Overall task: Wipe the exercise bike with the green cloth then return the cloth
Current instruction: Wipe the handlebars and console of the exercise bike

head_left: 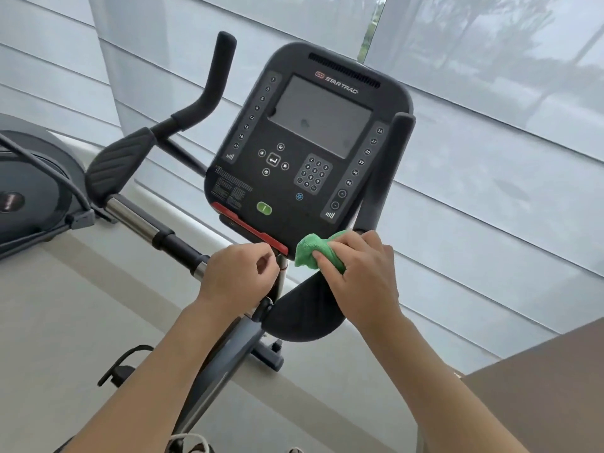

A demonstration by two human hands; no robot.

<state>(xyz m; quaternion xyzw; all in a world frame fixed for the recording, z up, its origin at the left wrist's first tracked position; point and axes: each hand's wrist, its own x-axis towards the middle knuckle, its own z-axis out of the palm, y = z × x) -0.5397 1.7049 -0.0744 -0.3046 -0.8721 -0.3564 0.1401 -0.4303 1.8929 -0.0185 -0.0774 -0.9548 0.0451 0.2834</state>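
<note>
Exercise bike [228, 348] fills the middle of the frame, its black console [304, 148] tilted toward us with the screen dark. We hold the green cloth [310, 253] bunched under our right hand [359, 276], fingers curled round it and pressing it against the lower right corner of the console, just right of the red strip [251, 230] along its bottom edge. Our left hand [235, 276] sits at centre frame by the chrome stem under that strip, fingers loosely curled; it seems to pinch or steady something there, but we cannot tell whether it really grips anything. We judge the wiping step to be under way, with the cloth only at the console's bottom edge. The handlebars [209, 103] at upper left and the padded grip [385, 171] at right look untouched. Next we would need to sweep the cloth up over the keypad and screen with light pressure, then along the bars, before taking the cloth back.
</note>
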